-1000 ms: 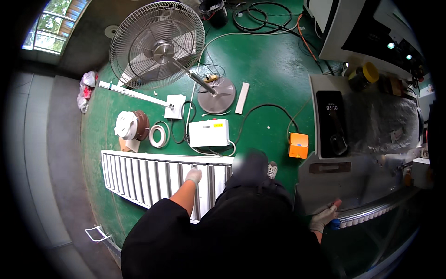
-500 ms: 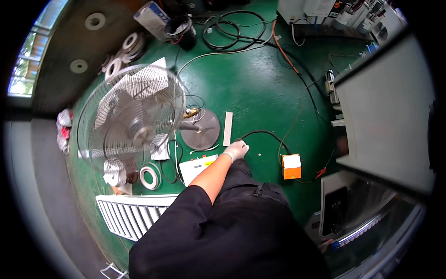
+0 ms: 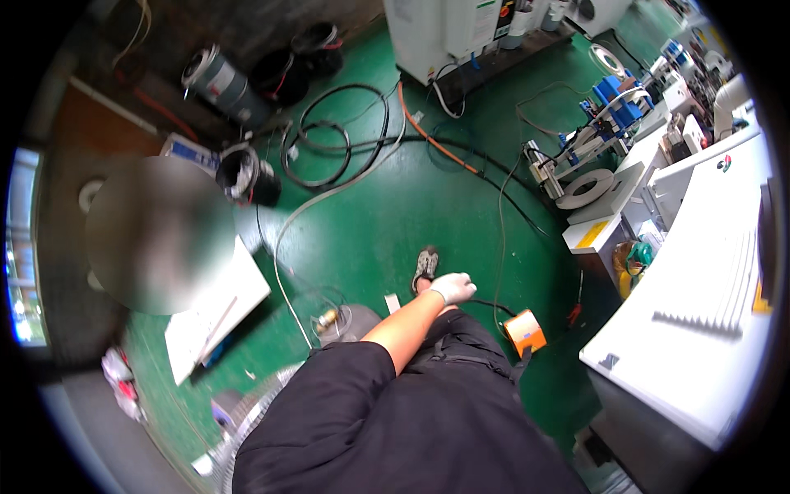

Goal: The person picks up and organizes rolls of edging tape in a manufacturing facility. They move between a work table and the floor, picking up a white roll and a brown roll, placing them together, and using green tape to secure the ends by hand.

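Note:
My left hand (image 3: 453, 287), in a white glove, hangs in front of my body above the green floor. Its fingers are curled in, and I see nothing held in them. Just beyond it a foot in a grey patterned shoe (image 3: 426, 265) steps forward. An orange box with a pale top (image 3: 527, 333) stands on the floor to the hand's right, with a dark cable running toward it. A short pale strip (image 3: 392, 304) lies left of the hand. My right hand is out of the picture.
Black hoses (image 3: 339, 156) and an orange cable (image 3: 424, 123) lie coiled and stretched over the floor ahead. A white worktable (image 3: 642, 354) fills the right side. Black buckets (image 3: 263, 183) and a grey machine cabinet (image 3: 415, 41) stand at the back. A white board (image 3: 243, 288) lies left.
The view has swung forward and to the right. The fan has shifted to the lower left and is mostly hidden. A foot and the white worktable have come into sight; my left hand stays curled.

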{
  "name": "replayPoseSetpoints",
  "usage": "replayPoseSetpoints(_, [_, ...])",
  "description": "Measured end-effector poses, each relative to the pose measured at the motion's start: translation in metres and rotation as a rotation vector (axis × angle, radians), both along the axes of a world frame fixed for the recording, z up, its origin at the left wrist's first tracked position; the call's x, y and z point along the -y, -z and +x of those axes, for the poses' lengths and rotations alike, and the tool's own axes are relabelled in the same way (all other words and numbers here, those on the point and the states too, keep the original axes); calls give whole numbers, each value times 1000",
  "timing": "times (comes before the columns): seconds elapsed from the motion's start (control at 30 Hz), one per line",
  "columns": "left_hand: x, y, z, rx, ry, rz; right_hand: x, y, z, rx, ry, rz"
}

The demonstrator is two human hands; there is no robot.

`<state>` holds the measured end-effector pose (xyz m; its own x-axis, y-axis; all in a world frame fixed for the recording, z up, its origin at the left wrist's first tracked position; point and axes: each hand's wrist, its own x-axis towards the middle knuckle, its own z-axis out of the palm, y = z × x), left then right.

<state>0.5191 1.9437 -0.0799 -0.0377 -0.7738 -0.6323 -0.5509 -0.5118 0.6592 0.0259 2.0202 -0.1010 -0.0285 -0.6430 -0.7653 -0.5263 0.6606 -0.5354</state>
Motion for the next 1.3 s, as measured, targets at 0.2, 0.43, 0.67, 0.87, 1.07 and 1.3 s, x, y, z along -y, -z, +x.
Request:
replayPoseSetpoints(0.2, [78,-33,173,135,305,122,32,72,106,-28,-245,-201])
replayPoseSetpoints(0.43, [23,73,492,361,-539,75,154,23,280,194,327,-61])
replayPoseSetpoints(0.67, [128,118,550,326,-143,524,263,24,340,-8,484,233])
replayPoseSetpoints(0.87, [381,34,528,122,104,299,424,-49,483,-274,-21,-230])
replayPoseSetpoints(1.07, [675,57,566,324,769,-359,572,-61,559,-107,128,-315])
replayPoseSetpoints(1.3, [934,50,431,-208,38,21,782,-105,532,-228,462,-642])
